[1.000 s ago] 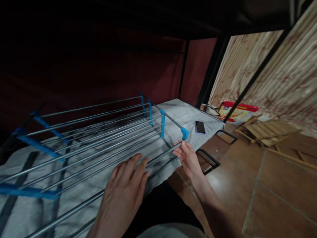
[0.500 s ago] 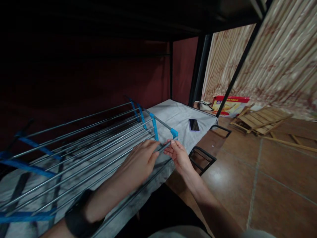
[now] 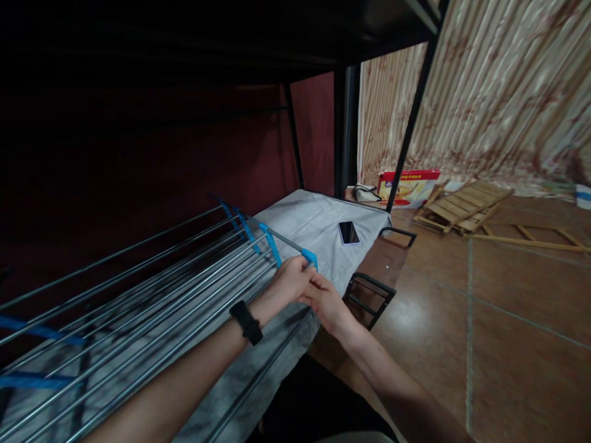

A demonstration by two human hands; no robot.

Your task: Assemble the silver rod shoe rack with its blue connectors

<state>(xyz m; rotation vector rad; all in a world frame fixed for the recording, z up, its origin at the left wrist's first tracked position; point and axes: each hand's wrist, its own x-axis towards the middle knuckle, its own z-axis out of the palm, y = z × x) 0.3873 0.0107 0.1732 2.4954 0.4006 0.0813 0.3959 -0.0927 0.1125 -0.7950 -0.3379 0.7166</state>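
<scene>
Now, left to right:
Drying rack (image 3: 152,295): folded flat on the grey-sheeted bed (image 3: 318,224) under the upper bunk, rods running left and far to right and near, so you can reach its right end.
Left hand (image 3: 289,284): you have it clenched around the rail end just beside the blue corner clip (image 3: 309,257); half a second ago it lay flatter on the rods.
Right hand (image 3: 325,301): touching your left, pinching the same rail; it has shifted slightly left.
Phone (image 3: 348,232): flat on the sheet, further right.
</scene>
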